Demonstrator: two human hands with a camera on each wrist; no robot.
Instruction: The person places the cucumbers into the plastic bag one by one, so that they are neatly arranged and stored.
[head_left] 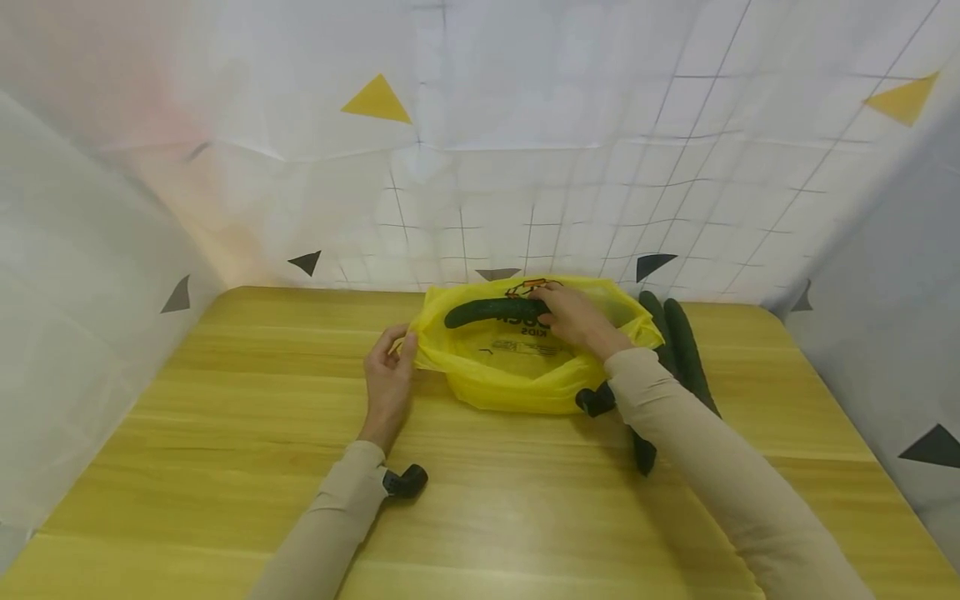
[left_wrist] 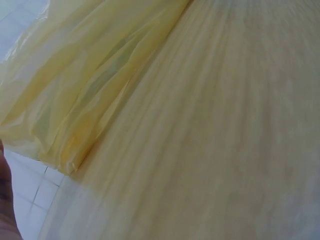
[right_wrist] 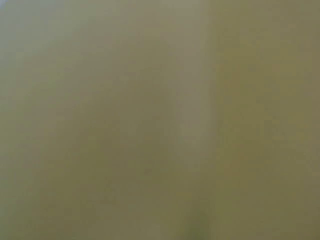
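Note:
A yellow plastic bag lies on the table with its mouth spread wide, dark print showing on its inner wall. My right hand reaches over the bag's right rim and grips one end of a cucumber, which lies roughly level across the opening. At the left rim, my left hand pinches the bag's edge between thumb and fingers. The left wrist view shows the bag's crumpled side and part of a finger or thumb. Only a yellowish blur fills the right wrist view.
More cucumbers lie to the right of the bag, partly under the right forearm. The dark end of another pokes out below that sleeve. A pale sheet wall with grid lines rises behind the wooden table.

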